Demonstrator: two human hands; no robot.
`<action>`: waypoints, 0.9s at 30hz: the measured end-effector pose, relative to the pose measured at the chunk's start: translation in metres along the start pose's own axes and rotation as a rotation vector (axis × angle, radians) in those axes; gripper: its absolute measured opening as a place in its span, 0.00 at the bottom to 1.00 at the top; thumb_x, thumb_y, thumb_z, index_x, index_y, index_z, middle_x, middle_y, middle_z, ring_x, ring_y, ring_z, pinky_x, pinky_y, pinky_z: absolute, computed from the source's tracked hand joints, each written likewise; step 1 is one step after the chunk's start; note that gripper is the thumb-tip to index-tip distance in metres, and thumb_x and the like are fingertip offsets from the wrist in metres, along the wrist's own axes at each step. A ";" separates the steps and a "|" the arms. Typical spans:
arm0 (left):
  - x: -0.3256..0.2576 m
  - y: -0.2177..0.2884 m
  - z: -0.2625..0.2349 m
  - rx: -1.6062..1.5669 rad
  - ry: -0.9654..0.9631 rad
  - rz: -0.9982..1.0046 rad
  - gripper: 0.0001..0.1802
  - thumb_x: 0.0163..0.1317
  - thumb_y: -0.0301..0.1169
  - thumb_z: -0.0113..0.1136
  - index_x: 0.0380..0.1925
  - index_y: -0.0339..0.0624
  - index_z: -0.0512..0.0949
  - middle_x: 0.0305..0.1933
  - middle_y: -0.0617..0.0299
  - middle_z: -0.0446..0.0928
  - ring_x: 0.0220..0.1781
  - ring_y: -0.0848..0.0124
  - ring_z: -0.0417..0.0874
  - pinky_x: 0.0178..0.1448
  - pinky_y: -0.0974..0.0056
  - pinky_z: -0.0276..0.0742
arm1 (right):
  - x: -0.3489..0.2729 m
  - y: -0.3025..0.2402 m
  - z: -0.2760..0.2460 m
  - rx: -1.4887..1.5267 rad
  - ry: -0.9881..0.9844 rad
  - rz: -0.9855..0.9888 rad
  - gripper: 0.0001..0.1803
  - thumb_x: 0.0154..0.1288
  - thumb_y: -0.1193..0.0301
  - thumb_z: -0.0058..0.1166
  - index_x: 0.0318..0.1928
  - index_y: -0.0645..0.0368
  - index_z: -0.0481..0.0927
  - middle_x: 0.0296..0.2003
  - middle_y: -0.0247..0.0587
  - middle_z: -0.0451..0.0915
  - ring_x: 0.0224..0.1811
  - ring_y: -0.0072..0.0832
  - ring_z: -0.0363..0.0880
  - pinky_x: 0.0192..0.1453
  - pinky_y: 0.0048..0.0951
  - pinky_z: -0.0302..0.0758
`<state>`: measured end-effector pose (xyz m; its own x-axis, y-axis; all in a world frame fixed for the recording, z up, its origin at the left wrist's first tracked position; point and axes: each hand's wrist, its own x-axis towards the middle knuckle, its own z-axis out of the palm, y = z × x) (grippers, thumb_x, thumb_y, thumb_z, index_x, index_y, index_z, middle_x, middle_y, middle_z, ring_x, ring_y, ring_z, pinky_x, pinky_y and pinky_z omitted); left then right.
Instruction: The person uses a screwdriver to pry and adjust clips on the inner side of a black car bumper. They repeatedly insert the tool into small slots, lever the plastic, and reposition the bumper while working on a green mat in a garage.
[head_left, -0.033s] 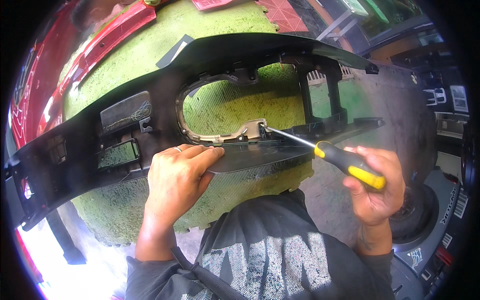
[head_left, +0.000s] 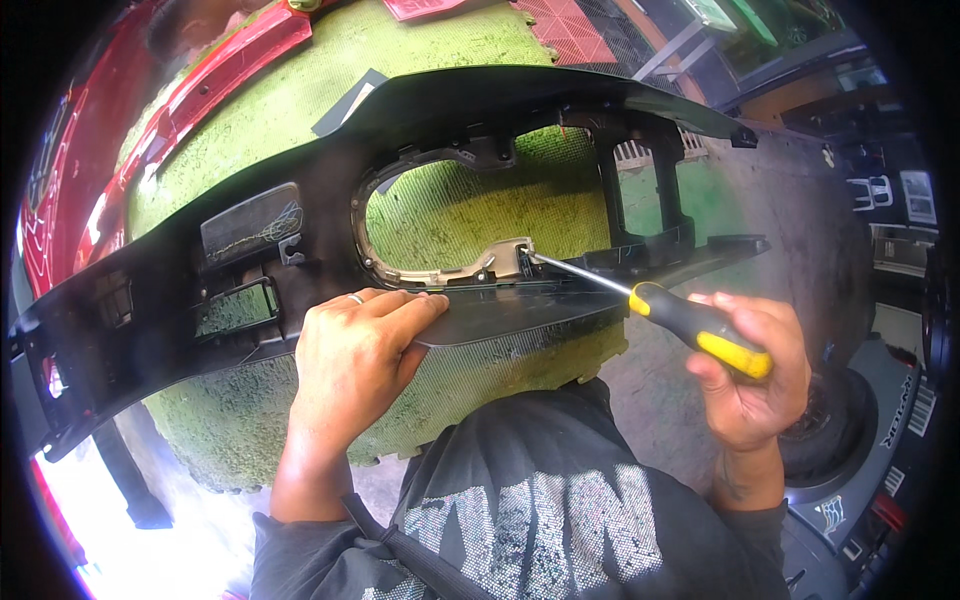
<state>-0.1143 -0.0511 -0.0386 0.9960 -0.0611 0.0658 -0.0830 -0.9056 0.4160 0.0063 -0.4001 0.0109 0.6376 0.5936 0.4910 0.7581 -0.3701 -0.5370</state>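
A long black plastic car trim panel (head_left: 330, 215), likely a dashboard piece, lies across my view with several openings in it. My left hand (head_left: 355, 345) is closed over its near edge, thumb below the lip and fingers on top. My right hand (head_left: 752, 365) grips a screwdriver (head_left: 690, 322) with a black and yellow handle, slanting up to the left. Its metal tip meets the right end of a beige curved bracket (head_left: 450, 268) along the near rim of the large opening. Whether the tip sits in a screw is too small to tell.
Green textured foam matting (head_left: 455, 45) covers the floor beneath the panel. A red car body part (head_left: 215, 80) lies at the far left. To the right are a dark wheel (head_left: 825, 415) and a grey vehicle part (head_left: 860, 440). A dark strip (head_left: 130, 480) is at lower left.
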 end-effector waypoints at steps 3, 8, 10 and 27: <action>0.000 0.000 0.000 -0.004 -0.003 0.002 0.21 0.51 0.26 0.79 0.48 0.47 0.93 0.45 0.59 0.94 0.47 0.59 0.95 0.51 0.55 0.88 | -0.001 0.000 0.000 0.004 0.003 0.000 0.31 0.65 0.64 0.84 0.61 0.62 0.81 0.49 0.58 0.90 0.49 0.45 0.94 0.53 0.38 0.91; 0.000 0.000 -0.001 0.002 -0.015 -0.002 0.22 0.50 0.26 0.79 0.48 0.47 0.93 0.45 0.59 0.94 0.47 0.58 0.95 0.51 0.55 0.88 | -0.002 0.001 0.001 0.009 0.007 -0.001 0.31 0.65 0.64 0.84 0.61 0.62 0.81 0.49 0.58 0.90 0.49 0.45 0.94 0.52 0.38 0.91; 0.000 0.001 -0.001 -0.008 -0.012 -0.005 0.22 0.50 0.25 0.79 0.48 0.46 0.93 0.45 0.59 0.94 0.47 0.58 0.95 0.51 0.55 0.88 | -0.001 0.000 0.001 0.001 0.005 -0.001 0.31 0.65 0.64 0.84 0.61 0.62 0.81 0.49 0.57 0.90 0.49 0.44 0.93 0.52 0.38 0.91; 0.000 0.000 0.000 -0.014 0.003 0.003 0.21 0.51 0.27 0.79 0.48 0.46 0.92 0.44 0.59 0.93 0.45 0.57 0.94 0.49 0.54 0.87 | 0.018 -0.006 0.002 0.015 -0.090 -0.083 0.29 0.66 0.74 0.80 0.65 0.60 0.81 0.53 0.58 0.91 0.54 0.48 0.94 0.58 0.41 0.91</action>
<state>-0.1142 -0.0512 -0.0385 0.9956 -0.0627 0.0701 -0.0869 -0.8993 0.4286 0.0130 -0.3862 0.0217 0.5577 0.6834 0.4711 0.8049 -0.3066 -0.5081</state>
